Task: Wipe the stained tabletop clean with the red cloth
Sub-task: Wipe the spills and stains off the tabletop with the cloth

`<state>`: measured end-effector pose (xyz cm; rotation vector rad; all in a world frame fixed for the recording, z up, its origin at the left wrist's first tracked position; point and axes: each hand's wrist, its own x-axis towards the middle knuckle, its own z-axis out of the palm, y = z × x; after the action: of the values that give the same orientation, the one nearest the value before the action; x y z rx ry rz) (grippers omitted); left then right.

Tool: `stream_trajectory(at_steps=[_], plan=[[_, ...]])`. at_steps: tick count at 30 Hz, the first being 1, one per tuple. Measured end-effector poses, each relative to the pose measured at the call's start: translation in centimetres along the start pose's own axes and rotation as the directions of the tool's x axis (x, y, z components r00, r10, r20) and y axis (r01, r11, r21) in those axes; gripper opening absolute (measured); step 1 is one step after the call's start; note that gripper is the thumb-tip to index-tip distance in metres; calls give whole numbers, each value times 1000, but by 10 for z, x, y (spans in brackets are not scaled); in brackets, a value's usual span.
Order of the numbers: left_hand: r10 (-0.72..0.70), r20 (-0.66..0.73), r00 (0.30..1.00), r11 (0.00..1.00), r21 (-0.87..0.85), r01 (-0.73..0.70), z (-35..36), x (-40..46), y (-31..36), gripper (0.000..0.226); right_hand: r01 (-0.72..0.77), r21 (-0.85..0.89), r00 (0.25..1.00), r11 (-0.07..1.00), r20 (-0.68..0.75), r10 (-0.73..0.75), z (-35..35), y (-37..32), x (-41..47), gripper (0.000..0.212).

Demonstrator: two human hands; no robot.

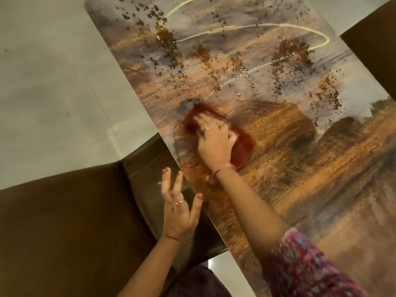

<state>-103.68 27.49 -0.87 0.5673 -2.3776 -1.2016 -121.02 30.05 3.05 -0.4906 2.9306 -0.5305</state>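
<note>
Mid-wipe. Right hand (215, 139) lies flat on the red cloth (242, 146), fingers spread and pressing it onto the tabletop (300, 168) close to the near-left edge; hand and cloth are motion-blurred, so this looks like an active stroke. Left hand (179, 209) hovers off the table edge above the brown chair (64, 221), fingers splayed, holding nothing. The area around the cloth reads mostly clean; brown spatter (165, 35) and a yellow streak (246, 27) sit well beyond it at the far end. Next: push the cloth outward into that mess, keeping firm pressure so crumbs don't scatter onto the floor (53, 82).
</note>
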Motion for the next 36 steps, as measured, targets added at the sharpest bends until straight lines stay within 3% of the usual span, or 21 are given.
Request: stream_trajectory(at_steps=[3, 6, 9, 12, 16, 19, 23, 31, 36], plan=[[-161, -113, 980, 983, -111, 149, -16, 7, -10, 58, 326, -16, 932, 945, 173, -319, 10, -13, -84, 49], [-272, -180, 945, 957, -155, 246, -28, 13, -19, 58, 413, -56, 883, 909, 269, -384, 3, 25, -149, 50], [-335, -174, 926, 937, -166, 308, -29, 16, -19, 62, 467, -54, 857, 883, 275, -436, -2, 30, -124, 58], [-345, -139, 928, 930, -185, 318, -25, 15, -11, 67, 520, -14, 826, 854, 265, -498, 5, -10, -52, 62], [-299, -111, 948, 947, -156, 280, -19, 11, 3, 68, 412, 52, 878, 910, 246, -411, 13, -64, 48, 53], [-223, -76, 972, 965, -158, 209, -22, 12, 8, 61, 309, 126, 909, 943, 250, -332, 10, -71, 73, 51], [-141, -50, 989, 980, -152, 132, -26, 15, 6, 62, 331, 66, 918, 941, 210, -337, -3, -27, 16, 48], [-29, 55, 998, 992, -118, 35, -6, 37, 17, 61, 330, 44, 880, 943, 346, -324, -38, 89, -167, 48], [99, 198, 975, 995, -47, -92, 17, 47, 36, 60, 315, 1, 923, 949, 233, -306, -28, 73, -104, 48]])
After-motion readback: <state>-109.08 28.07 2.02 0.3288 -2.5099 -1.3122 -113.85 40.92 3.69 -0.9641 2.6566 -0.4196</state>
